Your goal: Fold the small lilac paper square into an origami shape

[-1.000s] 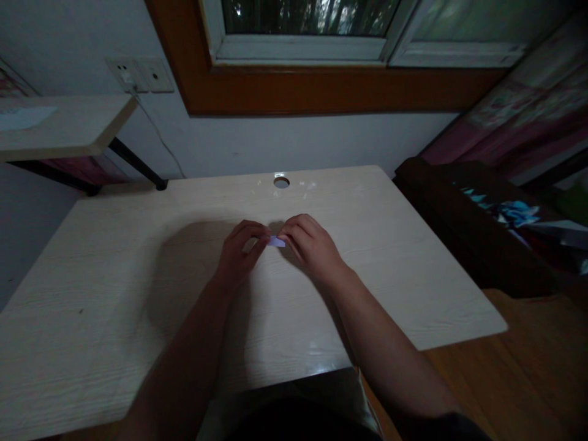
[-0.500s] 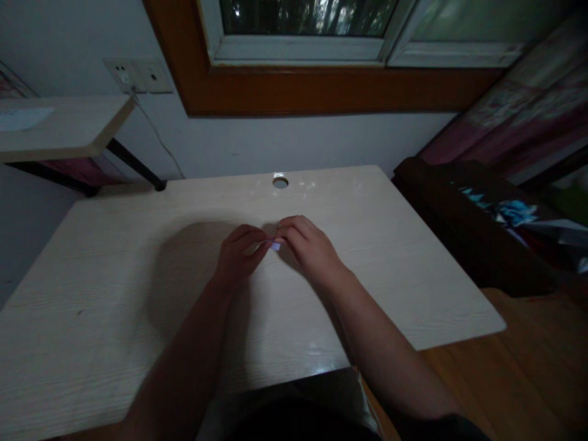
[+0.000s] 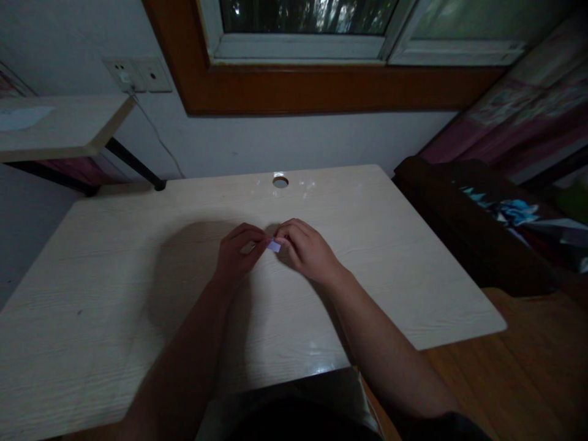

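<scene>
Over the middle of the pale wooden table point(image 3: 367, 245), a small light-purple piece of paper point(image 3: 274, 246) shows between my two hands. My left hand point(image 3: 239, 250) pinches its left side between thumb and fingers. From the other side my right hand point(image 3: 307, 250) has its thumb and curled fingers closed on the paper's upper right edge. The fingertips of both hands almost meet and hide most of the paper, so its full shape cannot be made out.
A round cable hole point(image 3: 280, 182) lies near the table's back edge. At the left stands a raised shelf point(image 3: 64, 131) on black legs. A white cable point(image 3: 158, 135) runs from the wall socket point(image 3: 138, 75). Dark wooden furniture point(image 3: 459, 226) with blue cloth stands at the right.
My right hand has shifted slightly downward and its fingers have curled a little more. More of the purple paper shows below the fingertips, tilted differently.
</scene>
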`<state>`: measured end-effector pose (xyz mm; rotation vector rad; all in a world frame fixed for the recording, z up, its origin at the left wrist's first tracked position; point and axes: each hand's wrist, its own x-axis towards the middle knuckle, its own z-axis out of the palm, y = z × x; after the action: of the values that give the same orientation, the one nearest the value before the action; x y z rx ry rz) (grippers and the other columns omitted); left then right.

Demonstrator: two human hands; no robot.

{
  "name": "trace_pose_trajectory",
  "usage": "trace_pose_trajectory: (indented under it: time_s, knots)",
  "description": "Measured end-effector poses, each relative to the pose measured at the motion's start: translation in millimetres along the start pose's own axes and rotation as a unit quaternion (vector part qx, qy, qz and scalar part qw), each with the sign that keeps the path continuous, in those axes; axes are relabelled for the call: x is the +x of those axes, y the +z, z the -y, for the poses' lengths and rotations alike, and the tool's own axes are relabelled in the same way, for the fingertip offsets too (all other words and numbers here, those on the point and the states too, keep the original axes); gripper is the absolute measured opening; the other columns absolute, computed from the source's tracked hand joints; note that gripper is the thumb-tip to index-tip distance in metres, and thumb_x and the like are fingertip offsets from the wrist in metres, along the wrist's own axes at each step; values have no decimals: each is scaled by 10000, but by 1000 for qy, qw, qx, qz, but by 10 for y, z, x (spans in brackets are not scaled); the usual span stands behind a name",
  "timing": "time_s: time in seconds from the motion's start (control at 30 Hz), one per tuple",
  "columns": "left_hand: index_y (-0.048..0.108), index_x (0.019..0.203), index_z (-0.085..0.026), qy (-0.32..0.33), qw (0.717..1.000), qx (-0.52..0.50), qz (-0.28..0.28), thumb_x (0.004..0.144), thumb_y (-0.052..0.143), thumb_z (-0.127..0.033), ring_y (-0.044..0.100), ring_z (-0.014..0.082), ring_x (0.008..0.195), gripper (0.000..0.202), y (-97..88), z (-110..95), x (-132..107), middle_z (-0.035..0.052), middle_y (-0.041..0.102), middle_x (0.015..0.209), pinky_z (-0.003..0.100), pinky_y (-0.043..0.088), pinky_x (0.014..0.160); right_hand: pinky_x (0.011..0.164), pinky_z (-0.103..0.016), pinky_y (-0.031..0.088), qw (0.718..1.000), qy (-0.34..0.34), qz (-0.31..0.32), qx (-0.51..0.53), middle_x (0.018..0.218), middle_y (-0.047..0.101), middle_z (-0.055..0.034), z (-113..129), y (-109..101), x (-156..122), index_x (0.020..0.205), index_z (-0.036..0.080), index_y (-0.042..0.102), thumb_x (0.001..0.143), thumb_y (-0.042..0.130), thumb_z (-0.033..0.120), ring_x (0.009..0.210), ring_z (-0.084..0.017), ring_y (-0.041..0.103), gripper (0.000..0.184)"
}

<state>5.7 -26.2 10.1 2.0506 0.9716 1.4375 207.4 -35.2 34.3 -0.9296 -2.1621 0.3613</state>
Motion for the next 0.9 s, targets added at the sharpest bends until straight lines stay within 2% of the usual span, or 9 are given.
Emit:
trace_pose_trajectory:
  time_s: [0.1, 0.2, 0.33, 0.43, 0.53, 0.67, 0.73, 0.9]
  knots:
    - [738, 872, -201, -42, 999, -16, 13, 907, 681, -330, 678, 162, 823, 145, -16, -4, -6, 57, 727, 866, 298, 542, 797, 799, -345, 485, 1000, 20, -5, 15, 907, 626, -86, -15, 10, -8, 956, 196, 568, 1021, 449, 256, 870, -210, 582, 148]
    - [734, 991, -202, -98, 993, -59, 36, 913, 664, -378, 695, 168, 856, 204, -16, -2, -18, 69, 742, 939, 291, 559, 806, 790, -327, 477, 999, 40, -20, 31, 901, 635, -74, -19, 11, -11, 945, 197, 582, 1014, 471, 252, 852, -196, 594, 142]
    - [710, 1116, -214, -130, 982, -121, 57, 805, 780, -403, 716, 166, 859, 370, 25, 49, -35, 64, 740, 1025, 273, 583, 787, 773, -306, 471, 994, 82, -42, 56, 878, 656, -49, -30, 29, -8, 919, 204, 616, 995, 520, 266, 828, -179, 612, 137]
    - [720, 1097, -221, -143, 983, -104, 53, 761, 813, -414, 717, 173, 857, 399, 46, 96, -35, 58, 739, 1019, 279, 593, 781, 740, -286, 469, 988, 120, -59, 83, 842, 664, -29, -61, 65, -6, 902, 205, 646, 962, 577, 274, 788, -164, 616, 115]
    - [742, 1013, -222, -169, 981, -81, 42, 781, 791, -417, 720, 180, 853, 306, 43, 117, -28, 52, 752, 963, 290, 594, 793, 709, -274, 467, 977, 164, -60, 119, 823, 675, -23, -86, 95, -2, 894, 206, 672, 930, 623, 298, 762, -160, 615, 110]
    - [743, 935, -215, -220, 968, -119, 13, 771, 797, -394, 727, 176, 805, 249, 49, 124, -21, 40, 767, 904, 289, 590, 771, 711, -276, 476, 960, 207, -64, 177, 830, 695, -35, -87, 106, 8, 904, 199, 693, 964, 572, 376, 773, -160, 625, 224]
    - [739, 937, -209, -243, 959, -143, -5, 751, 810, -395, 729, 175, 793, 273, 63, 135, -17, 40, 774, 900, 290, 587, 763, 723, -280, 487, 953, 215, -62, 204, 848, 704, -42, -83, 112, 11, 924, 200, 708, 973, 555, 428, 799, -164, 636, 278]
    - [737, 924, -192, -277, 946, -169, -21, 703, 835, -411, 710, 165, 706, 325, 86, 162, -4, 25, 761, 779, 283, 573, 714, 712, -276, 491, 957, 197, -54, 205, 886, 697, -41, -95, 146, 6, 974, 223, 744, 882, 698, 454, 796, -162, 636, 253]
